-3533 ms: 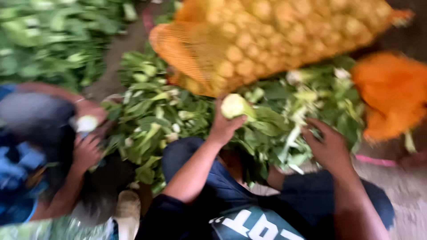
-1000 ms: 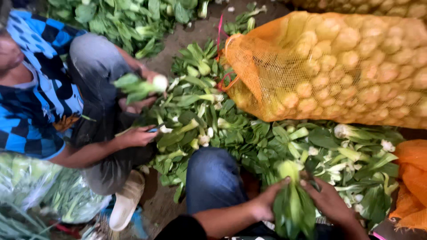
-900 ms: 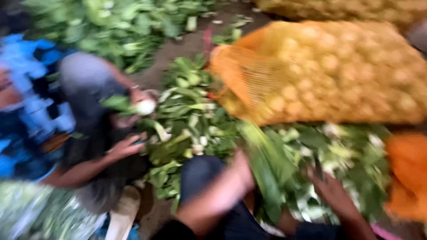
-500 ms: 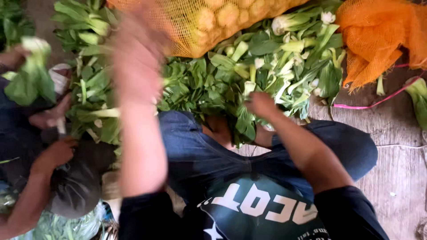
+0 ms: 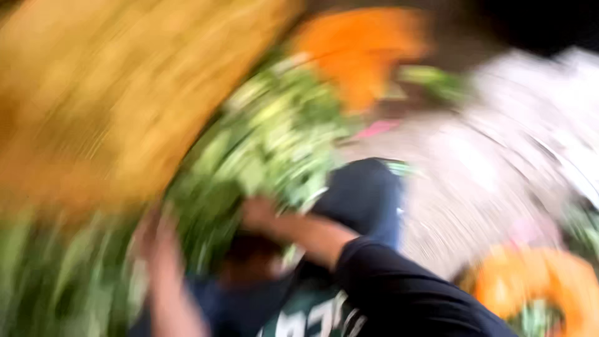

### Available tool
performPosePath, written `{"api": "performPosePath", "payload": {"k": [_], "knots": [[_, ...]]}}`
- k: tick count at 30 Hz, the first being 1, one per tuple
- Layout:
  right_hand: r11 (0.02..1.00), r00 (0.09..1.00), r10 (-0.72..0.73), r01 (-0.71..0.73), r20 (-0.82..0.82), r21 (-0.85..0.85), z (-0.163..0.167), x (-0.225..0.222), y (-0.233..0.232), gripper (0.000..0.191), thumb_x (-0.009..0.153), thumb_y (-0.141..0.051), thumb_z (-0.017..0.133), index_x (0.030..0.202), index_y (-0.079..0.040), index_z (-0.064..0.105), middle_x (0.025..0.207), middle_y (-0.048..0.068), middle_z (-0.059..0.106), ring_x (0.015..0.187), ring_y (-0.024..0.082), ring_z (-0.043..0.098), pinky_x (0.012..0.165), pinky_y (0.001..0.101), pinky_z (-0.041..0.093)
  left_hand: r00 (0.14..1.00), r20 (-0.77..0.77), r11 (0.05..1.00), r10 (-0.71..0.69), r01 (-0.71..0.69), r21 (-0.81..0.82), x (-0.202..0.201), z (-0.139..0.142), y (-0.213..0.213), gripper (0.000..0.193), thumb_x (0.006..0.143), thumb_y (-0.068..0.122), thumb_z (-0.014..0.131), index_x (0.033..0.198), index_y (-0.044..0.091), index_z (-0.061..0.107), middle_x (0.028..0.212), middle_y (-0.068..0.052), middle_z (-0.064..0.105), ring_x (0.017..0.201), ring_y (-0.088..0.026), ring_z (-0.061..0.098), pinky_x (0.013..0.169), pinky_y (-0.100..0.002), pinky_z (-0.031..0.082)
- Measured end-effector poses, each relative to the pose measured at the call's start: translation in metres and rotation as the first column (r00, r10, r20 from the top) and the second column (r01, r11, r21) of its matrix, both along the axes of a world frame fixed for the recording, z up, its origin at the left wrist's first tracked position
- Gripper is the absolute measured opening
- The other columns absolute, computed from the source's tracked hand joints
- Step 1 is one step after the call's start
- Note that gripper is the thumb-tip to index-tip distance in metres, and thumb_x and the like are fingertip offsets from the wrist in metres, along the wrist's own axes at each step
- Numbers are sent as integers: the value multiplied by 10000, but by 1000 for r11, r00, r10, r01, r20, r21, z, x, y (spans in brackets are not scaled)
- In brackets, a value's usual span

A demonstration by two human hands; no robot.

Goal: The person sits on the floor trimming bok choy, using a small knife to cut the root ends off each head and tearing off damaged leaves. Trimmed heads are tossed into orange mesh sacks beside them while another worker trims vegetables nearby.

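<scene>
Ground-level work area, heavily motion-blurred: pale bare floor (image 5: 474,181) at right, a large yellow-orange mesh sack (image 5: 106,106) filling the upper left, an orange net bag (image 5: 359,53) at top centre, another orange net (image 5: 536,290) at lower right, and some pale whitish material (image 5: 549,100) at upper right that cannot be identified. Between sack and floor lies a heap of leafy greens (image 5: 268,137), green blades with pale stalks, spread loose and running down toward the lower left. The person sits close against it, dark trouser knee (image 5: 362,193) raised, dark sleeve (image 5: 399,293) in the foreground. Right hand (image 5: 259,212) is at the near edge of the greens, apparently touching or just over them; whether its fingers are spread, closed or pinching a stalk cannot be told from the smear. Left hand (image 5: 156,240) is raised over the lower-left part of the heap; its state is likewise unreadable, and nothing can be confirmed in it. Judgement: the step in hand looks like picking through or gathering stalks from the pile, mid-reach. The next move would call for closing on one bunch at its pale base and lifting it free of its neighbours without tearing leaves. The greens look fresh, limp-leaved, light and easily bruised.
</scene>
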State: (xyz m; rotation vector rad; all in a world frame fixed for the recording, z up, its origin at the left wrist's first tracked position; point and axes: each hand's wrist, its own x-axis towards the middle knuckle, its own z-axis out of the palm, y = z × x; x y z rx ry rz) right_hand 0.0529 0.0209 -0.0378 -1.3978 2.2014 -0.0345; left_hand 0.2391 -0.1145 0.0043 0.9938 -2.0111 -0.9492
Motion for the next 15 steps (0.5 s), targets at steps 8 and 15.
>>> {"api": "performPosePath", "payload": {"k": [8,15], "knots": [[844,793,-300,480,530,-240,82,-57,16,509,764,-496,772,958,-27,748,877,155,738,811,316,712,744,493,575,860,-367,747,-355,496,441,-84,-34,42,516,893,163,731,1370,-2,622,1305,-205,608,1178,-279,610,1004,-381,521],[603,24,-368,767,929,219,72,-79,98,529,892,-532,748,792,-21,651,542,12,449,413,127,381,381,332,307,838,-340,876,-427,476,73,-102,-27,119,684,770,191,839,1360,-37,577,1232,-220,591,1079,-279,630,930,-387,549]]}}
